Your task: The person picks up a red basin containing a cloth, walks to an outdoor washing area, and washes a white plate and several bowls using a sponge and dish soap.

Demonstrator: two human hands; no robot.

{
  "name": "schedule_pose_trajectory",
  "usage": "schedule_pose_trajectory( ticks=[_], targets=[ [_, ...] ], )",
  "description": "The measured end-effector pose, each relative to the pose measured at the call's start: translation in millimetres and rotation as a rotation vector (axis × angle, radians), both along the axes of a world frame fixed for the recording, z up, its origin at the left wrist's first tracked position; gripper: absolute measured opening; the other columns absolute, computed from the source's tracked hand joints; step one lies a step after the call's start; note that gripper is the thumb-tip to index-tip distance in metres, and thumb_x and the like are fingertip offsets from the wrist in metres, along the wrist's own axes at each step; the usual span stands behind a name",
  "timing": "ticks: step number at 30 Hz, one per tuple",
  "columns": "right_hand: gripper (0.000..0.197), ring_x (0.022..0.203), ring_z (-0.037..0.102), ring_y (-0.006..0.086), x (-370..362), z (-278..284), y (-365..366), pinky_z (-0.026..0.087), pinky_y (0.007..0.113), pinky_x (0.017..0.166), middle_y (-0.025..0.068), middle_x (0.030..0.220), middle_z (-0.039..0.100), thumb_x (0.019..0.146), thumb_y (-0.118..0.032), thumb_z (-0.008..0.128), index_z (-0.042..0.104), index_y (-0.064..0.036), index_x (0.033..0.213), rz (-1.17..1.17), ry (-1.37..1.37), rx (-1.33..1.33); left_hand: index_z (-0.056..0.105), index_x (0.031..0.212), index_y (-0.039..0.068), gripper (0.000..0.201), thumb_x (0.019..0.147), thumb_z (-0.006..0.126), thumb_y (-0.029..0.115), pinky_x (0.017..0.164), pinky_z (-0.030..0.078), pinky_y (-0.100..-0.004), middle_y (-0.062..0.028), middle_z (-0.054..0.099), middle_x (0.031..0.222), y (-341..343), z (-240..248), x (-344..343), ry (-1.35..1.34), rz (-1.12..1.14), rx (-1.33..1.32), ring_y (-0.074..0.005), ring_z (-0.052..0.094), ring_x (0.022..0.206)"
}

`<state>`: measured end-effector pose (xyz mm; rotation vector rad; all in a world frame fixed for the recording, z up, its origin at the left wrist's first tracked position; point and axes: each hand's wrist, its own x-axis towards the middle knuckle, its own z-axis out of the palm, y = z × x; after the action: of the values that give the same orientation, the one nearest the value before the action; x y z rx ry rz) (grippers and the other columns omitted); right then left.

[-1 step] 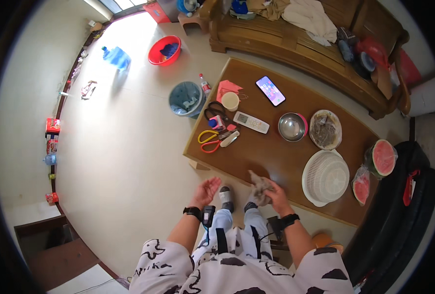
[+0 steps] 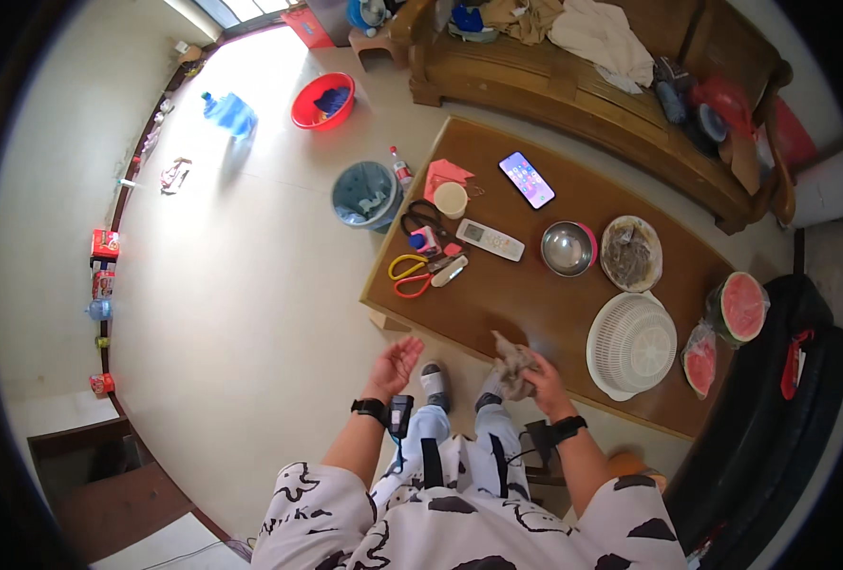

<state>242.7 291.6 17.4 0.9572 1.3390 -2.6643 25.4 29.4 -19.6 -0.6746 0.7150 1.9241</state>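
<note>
My right hand (image 2: 547,385) grips a crumpled grey-brown cloth (image 2: 513,369) at the near edge of the wooden table (image 2: 497,294). One corner of the cloth sticks up over the tabletop. Off the table's near left corner, my left hand (image 2: 397,368) hovers above the floor, fingers apart and slightly curled, with nothing in it. On the table's left part lie yellow-and-red-handled scissors (image 2: 410,277), a white remote control (image 2: 491,240), a paper cup (image 2: 450,199) and pink paper (image 2: 446,175). A lit phone (image 2: 527,180) lies farther back.
A steel bowl (image 2: 568,249), a plastic-covered dish (image 2: 631,254), a white basket (image 2: 634,346) turned upside down and cut watermelon (image 2: 740,308) occupy the table's right side. A lined bin (image 2: 366,197) and a red basin (image 2: 323,102) stand on the floor. Behind is a wooden bench (image 2: 573,90).
My right hand and the cloth are slightly farther right. My left hand sits a little higher in the view. The whole scene has shifted slightly; the things on the table keep their places.
</note>
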Motion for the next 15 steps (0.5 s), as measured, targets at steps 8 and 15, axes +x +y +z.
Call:
schedule_pose_trajectory(
  ticks=[8, 15],
  targets=[
    [0.046, 0.106, 0.053, 0.0224, -1, 51, -32, 0.042, 0.034, 0.092, 0.0108, 0.117, 0.053, 0.083, 0.001, 0.048, 0.040, -0.0020, 0.128, -0.375, -0.101, -0.252, 0.051, 0.115, -0.002, 0.038, 0.093, 0.033, 0.023, 0.094, 0.042, -0.0336, -0.0155, 0.055, 0.117, -12, 132, -166, 0.521, 0.176, -0.187, -0.0264, 0.052, 0.111],
    [0.043, 0.109, 0.052, 0.0240, -84, 66, -112, 0.043, 0.037, 0.093, 0.0120, 0.118, 0.052, 0.084, 0.000, 0.046, 0.040, -0.0021, 0.126, -0.535, -0.239, -0.183, 0.043, 0.125, -0.001, 0.047, 0.094, 0.032, 0.032, 0.101, 0.031, -0.0337, -0.0148, 0.047, 0.127, 31, 79, -334, 0.789, 0.028, -0.384, -0.0237, 0.043, 0.120]
  ],
)
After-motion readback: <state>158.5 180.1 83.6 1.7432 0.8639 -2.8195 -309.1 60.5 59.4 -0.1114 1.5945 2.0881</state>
